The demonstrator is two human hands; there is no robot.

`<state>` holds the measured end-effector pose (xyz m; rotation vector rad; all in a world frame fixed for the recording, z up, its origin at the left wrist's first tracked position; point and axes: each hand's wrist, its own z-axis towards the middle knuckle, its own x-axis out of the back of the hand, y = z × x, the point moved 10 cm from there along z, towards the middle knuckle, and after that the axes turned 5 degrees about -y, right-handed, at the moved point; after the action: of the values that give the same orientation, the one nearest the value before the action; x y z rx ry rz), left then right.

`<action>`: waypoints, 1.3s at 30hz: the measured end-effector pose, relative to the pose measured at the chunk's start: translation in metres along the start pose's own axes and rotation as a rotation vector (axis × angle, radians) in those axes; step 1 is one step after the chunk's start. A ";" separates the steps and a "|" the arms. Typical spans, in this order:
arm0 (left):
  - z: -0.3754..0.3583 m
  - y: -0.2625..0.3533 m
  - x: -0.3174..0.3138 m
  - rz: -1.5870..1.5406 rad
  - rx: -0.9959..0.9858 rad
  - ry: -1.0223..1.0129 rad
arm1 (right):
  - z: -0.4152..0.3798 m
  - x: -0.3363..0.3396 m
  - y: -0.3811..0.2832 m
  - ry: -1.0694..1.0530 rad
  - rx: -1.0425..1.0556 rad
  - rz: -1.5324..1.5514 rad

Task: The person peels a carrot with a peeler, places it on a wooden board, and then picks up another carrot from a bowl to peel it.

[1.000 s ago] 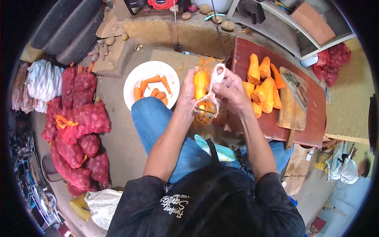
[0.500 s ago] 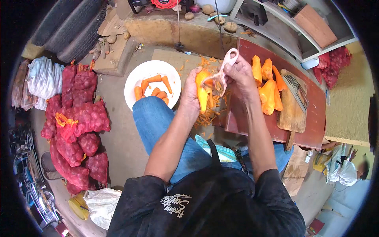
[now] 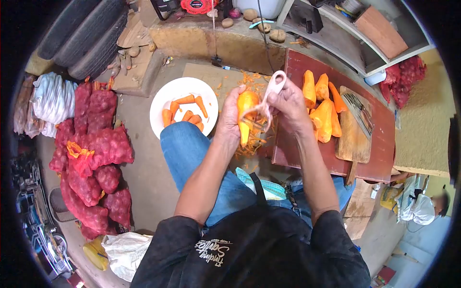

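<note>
In my left hand (image 3: pixel 229 117) is a thick orange carrot (image 3: pixel 247 102), its narrow end pointing toward me. My right hand (image 3: pixel 290 108) grips a pale pink peeler (image 3: pixel 275 85) by its looped handle, with the peeler's head lying across the carrot's side. Beneath both hands, orange peelings (image 3: pixel 252 144) are scattered on the floor. Left of my left hand stands a white basin (image 3: pixel 157 117) with several carrots (image 3: pixel 186 100) inside. To the right of my right hand, several large peeled carrots (image 3: pixel 324 117) lie on a reddish-brown board (image 3: pixel 293 149).
A wooden chopping board (image 3: pixel 353 146) with knives (image 3: pixel 359 113) on it rests beside the carrots. Red mesh sacks of onions (image 3: pixel 108 144) are piled at left, near stacked tires (image 3: pixel 96 43). A concrete ledge (image 3: pixel 201 45) runs across the back, beside a shelf (image 3: pixel 331 41).
The peeler's head has shifted slightly down along the carrot, and my right hand has lowered a little. The whole view has moved slightly. Both hands keep their holds.
</note>
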<state>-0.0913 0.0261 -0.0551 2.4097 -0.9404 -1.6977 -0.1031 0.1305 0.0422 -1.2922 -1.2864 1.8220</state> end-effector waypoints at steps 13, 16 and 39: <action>-0.006 0.003 -0.003 -0.044 0.021 -0.020 | 0.033 0.026 0.007 -0.007 0.059 0.135; 0.010 0.001 -0.005 -0.004 0.034 -0.112 | 0.039 0.032 0.011 0.039 0.088 0.188; -0.004 0.005 0.008 0.098 -0.056 -0.044 | 0.035 0.081 -0.021 0.249 0.268 0.135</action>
<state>-0.0883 0.0165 -0.0581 2.2609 -0.9861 -1.7259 -0.1677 0.1929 0.0327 -1.4284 -0.8112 1.7842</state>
